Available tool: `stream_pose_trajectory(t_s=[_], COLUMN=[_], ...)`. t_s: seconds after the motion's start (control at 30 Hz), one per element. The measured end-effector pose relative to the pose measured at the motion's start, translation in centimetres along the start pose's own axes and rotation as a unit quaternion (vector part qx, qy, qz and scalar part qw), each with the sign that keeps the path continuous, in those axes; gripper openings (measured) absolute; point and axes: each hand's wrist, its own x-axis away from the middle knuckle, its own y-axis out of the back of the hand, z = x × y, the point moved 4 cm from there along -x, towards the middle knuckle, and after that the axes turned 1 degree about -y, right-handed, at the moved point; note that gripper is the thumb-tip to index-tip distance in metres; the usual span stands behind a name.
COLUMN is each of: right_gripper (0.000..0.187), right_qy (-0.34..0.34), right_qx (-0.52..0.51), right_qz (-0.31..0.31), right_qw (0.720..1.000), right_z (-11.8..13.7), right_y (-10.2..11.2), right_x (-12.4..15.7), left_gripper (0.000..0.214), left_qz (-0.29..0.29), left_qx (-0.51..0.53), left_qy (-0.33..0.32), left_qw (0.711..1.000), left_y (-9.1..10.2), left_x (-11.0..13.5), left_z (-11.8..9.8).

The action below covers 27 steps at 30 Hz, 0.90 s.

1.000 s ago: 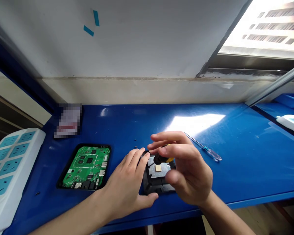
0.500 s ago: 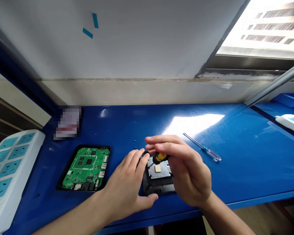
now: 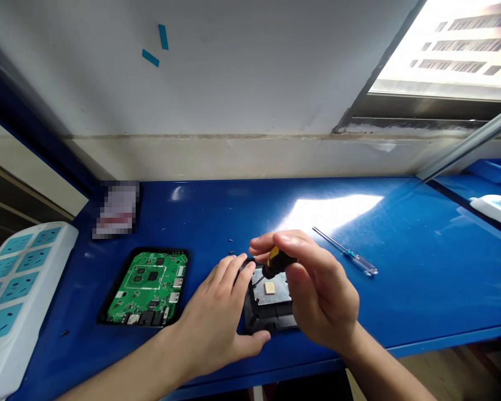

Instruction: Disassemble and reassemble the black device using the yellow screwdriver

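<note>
My right hand is closed around a short screwdriver with a yellow-and-black handle. The driver is tilted, its thin shaft pointing down at the left corner of a silver metal plate. A small beige square pad sits on that plate, which lies inside a black plastic housing. My left hand grips the housing along its left side, fingertips at the far corner and thumb near the front edge. My right hand hides the housing's right part.
Left of my hands lies a black case with a green circuit board. A second screwdriver with a clear handle rests at the right. Small screws lie beyond my left hand, another screw near the white power strip.
My right hand's fingers have shifted on the screwdriver's handle, which appears turned and slightly more upright. My left hand and the housing have stayed almost in place.
</note>
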Motion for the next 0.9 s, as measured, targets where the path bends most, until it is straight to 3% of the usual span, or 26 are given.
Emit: stream_pose_trajectory(t_s=[0.23,0.4,0.57,0.67,0.9], right_gripper=[0.027,0.023,0.043,0.039,0.018], right_qy=[-0.006,0.027,0.018,0.003,0.025], right_qx=[0.015,0.081,0.022,0.009,0.09], right_qz=[-0.009,-0.048,-0.028,-0.024,-0.06], right_qw=[1.0,0.995,0.999,1.0,0.994], right_z=[0.32,0.47,0.24,0.23,0.64], right_y=[0.14,0.39,0.27,0.21,0.51], right_x=[-0.27,-0.41,-0.09,-0.03,-0.46], left_gripper=[0.086,0.091,0.084,0.085,0.09], left_qz=[0.002,0.01,0.013,0.012,0.016], left_qx=[0.007,0.019,-0.005,-0.004,0.021], left_qy=[0.002,0.006,0.006,0.007,0.007], left_qw=[1.0,1.0,1.0,1.0,1.0], left_y=[-0.06,-0.18,-0.18,-0.13,-0.04], left_x=[-0.11,-0.04,-0.09,-0.09,0.01], left_z=[0.05,0.16,0.11,0.07,0.08])
